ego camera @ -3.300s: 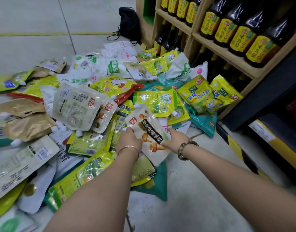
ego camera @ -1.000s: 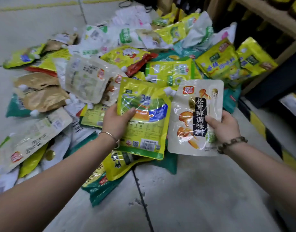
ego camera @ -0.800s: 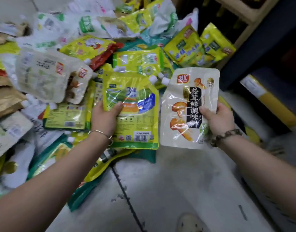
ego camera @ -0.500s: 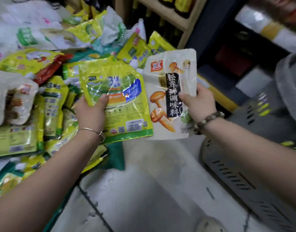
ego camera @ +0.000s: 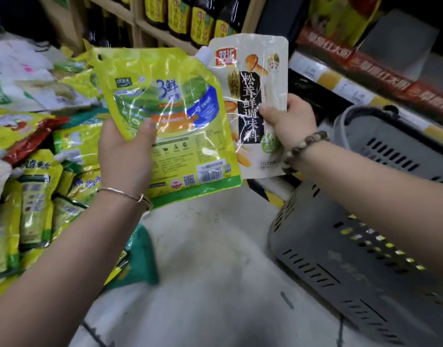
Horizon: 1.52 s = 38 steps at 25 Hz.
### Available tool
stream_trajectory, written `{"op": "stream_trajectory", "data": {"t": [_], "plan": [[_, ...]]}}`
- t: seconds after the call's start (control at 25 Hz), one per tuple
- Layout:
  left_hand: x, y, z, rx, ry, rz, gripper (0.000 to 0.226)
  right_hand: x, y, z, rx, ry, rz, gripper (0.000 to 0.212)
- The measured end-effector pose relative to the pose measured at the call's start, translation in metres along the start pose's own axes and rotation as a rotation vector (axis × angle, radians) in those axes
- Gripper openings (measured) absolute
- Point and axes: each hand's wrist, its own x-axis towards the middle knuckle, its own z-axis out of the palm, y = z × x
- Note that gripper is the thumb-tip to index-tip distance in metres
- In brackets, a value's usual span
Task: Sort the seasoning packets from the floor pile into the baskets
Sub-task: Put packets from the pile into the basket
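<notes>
My left hand (ego camera: 125, 156) grips a yellow-green seasoning packet (ego camera: 180, 103) by its left edge, thumb on the front. My right hand (ego camera: 288, 118) grips a white mushroom seasoning packet (ego camera: 253, 78) with a black label, held upright beside the yellow one and partly behind it. Both packets are lifted above the floor. The pile of packets (ego camera: 37, 156) lies on the floor at the left. A grey slotted basket (ego camera: 340, 266) sits at the lower right under my right forearm, and a second grey basket (ego camera: 388, 141) stands behind it.
Wooden shelves with dark sauce bottles (ego camera: 190, 18) run across the top. A lower shelf edge with price tags (ego camera: 345, 83) is at the right. A green packet (ego camera: 140, 259) lies on the bare concrete floor (ego camera: 210, 284) between pile and baskets.
Both hands picked a packet each from the pile and lifted them. The view has swung right, bringing the grey baskets into sight under my right arm.
</notes>
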Motion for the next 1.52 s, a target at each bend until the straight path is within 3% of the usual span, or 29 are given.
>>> {"op": "stream_trajectory", "data": {"t": [0.08,0.2,0.32,0.48,0.72,0.8,1.0,1.2,1.4,1.52], "plan": [[-0.006,0.023,0.012,-0.059,-0.018,0.024,0.071,0.007,-0.010,-0.016,0.073,0.008,-0.023,0.017],[-0.015,0.047,0.031,-0.086,-0.065,0.094,0.072,0.012,-0.016,-0.048,0.169,0.010,-0.052,0.014],[-0.023,0.071,0.050,-0.083,-0.095,0.133,0.054,0.017,-0.022,-0.084,0.266,0.067,-0.080,0.014],[-0.041,0.110,0.082,-0.111,-0.108,0.182,0.015,0.026,-0.029,-0.143,0.361,0.188,-0.175,0.015],[-0.081,0.149,0.155,-0.120,-0.223,0.180,0.016,0.035,-0.003,-0.246,0.343,0.197,-0.205,0.024],[-0.093,0.153,0.192,-0.083,-0.293,0.172,0.004,0.037,0.021,-0.287,0.302,0.228,-0.174,0.017],[-0.130,0.132,0.283,0.128,-0.565,0.172,0.010,0.020,0.090,-0.381,0.131,0.335,0.020,0.012],[-0.179,0.088,0.354,0.429,-0.951,0.126,0.003,-0.007,0.165,-0.425,-0.029,0.317,0.374,0.012],[-0.222,0.046,0.402,0.774,-1.180,0.219,0.043,-0.015,0.217,-0.427,-0.306,0.296,0.540,0.022],[-0.232,0.039,0.412,0.986,-1.276,0.419,0.060,-0.017,0.233,-0.432,-0.470,0.228,0.635,0.019]]}}
